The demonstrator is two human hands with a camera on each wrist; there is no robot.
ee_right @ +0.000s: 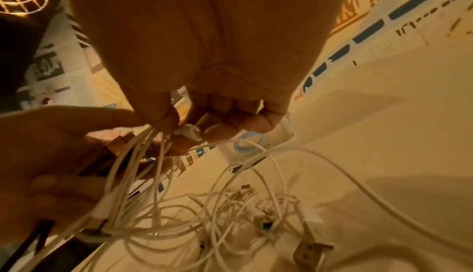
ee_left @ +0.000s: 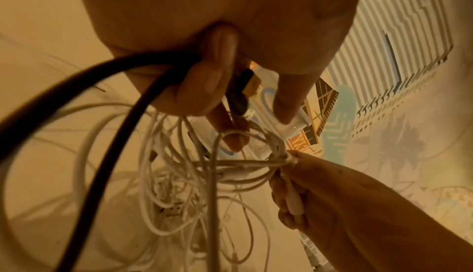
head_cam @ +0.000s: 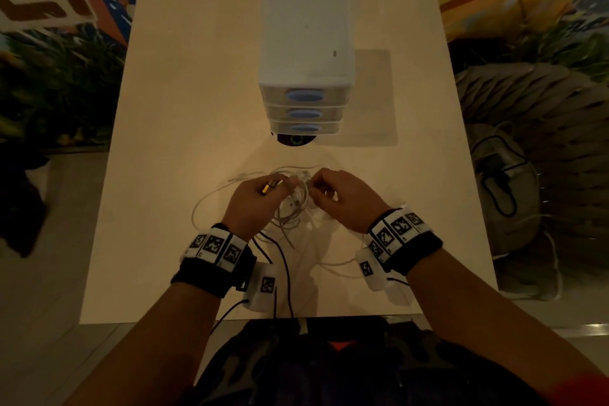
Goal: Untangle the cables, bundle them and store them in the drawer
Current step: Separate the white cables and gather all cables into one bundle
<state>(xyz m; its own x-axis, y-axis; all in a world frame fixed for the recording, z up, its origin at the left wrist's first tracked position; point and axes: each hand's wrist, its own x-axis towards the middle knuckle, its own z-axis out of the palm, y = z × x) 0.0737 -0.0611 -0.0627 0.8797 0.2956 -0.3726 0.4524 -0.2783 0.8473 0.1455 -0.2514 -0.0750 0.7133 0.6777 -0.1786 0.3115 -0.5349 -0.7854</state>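
White cables (head_cam: 291,208) seemingly gripped mid-table (head_cam: 184,102) by both hands (head_cam: 290,198)

Smooth white plastic-sheathed cables (head_cam: 290,208); glossy gold metal plug (head_cam: 268,188); translucent plastic drawer unit (head_cam: 306,43); matt pale worktop (head_cam: 184,102).

Dim amber light, blurred fisheye edges, soft shadows

No words, brands or numbers could be read; the wristbands (head_cam: 216,247) bore only black-and-white square code markers.
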